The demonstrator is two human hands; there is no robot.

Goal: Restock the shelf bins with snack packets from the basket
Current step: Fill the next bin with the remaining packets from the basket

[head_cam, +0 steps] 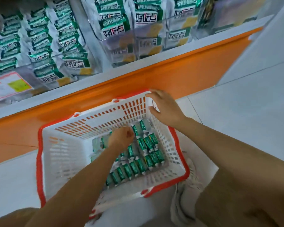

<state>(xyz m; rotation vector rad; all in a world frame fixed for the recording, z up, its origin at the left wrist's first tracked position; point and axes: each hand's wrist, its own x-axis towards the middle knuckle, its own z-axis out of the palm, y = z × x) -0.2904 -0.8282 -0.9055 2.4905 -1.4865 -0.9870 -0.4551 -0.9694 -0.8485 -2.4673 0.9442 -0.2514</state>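
Rows of packets lay in the basket on the floor, while the shelf bins above looked largely full. The left hand curled its fingers among them, grip unclear. The right hand gripped the basket's far right corner.

Green snack packets lie rowed in the white, red-rimmed basket; shelf bins seem full.
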